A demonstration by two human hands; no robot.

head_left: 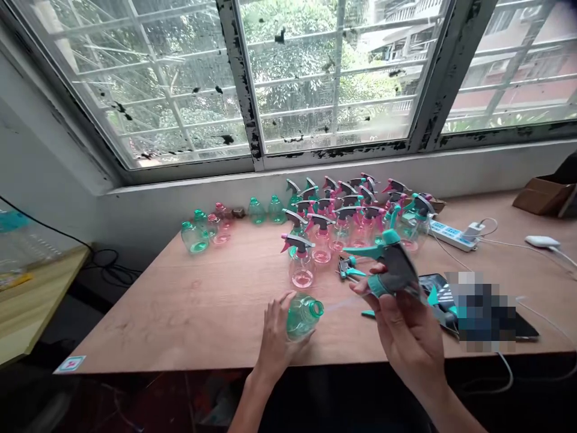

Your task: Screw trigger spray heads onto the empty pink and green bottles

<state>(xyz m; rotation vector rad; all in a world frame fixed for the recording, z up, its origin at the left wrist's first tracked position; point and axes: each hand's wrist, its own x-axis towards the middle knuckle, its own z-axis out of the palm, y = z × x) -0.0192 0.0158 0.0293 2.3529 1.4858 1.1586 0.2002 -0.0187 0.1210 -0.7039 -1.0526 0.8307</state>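
Observation:
My left hand (279,331) is wrapped round a green clear plastic bottle (301,317) whose open neck tilts to the right. Held up by my right hand (408,337) is a grey and teal trigger spray head (394,267), turned with its teal trigger pointing left. The bottle and the spray head are apart. Beyond them stands a pink spray bottle (301,267) with its spray head on. Another grey and teal spray head (349,267) lies on the table just behind, and more teal parts show partly hidden behind my right hand.
Many assembled pink and green spray bottles (345,222) crowd the back of the wooden table (216,313). Several capless bottles (196,237) stand at the left. To the right are a power strip (453,234), a cardboard box (543,193) and a dark flat device (525,329) with cables.

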